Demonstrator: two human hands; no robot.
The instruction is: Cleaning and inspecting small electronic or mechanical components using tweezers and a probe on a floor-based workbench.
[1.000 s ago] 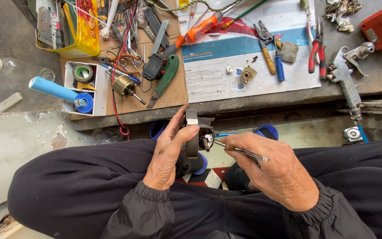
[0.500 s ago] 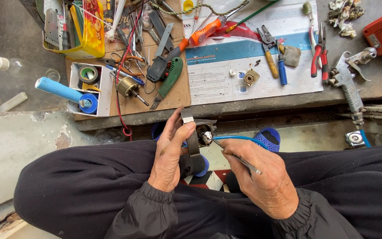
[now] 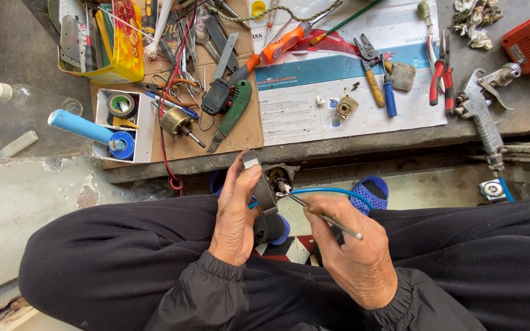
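Cluttered worktop [image 3: 351,144] ahead: pliers [image 3: 440,70], spray gun [image 3: 483,116], tape rolls [image 3: 121,105] in a box. Over the lap, left hand [image 3: 235,214] clenched around a dark motor part [image 3: 269,190], held upright. Right hand [image 3: 354,254] pinches a thin metal tool [image 3: 323,214], tip touching the part's top, just right of the left thumb.

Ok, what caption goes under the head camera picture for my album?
Left hand grips a small motor part while right hand pokes it with a thin metal tool.
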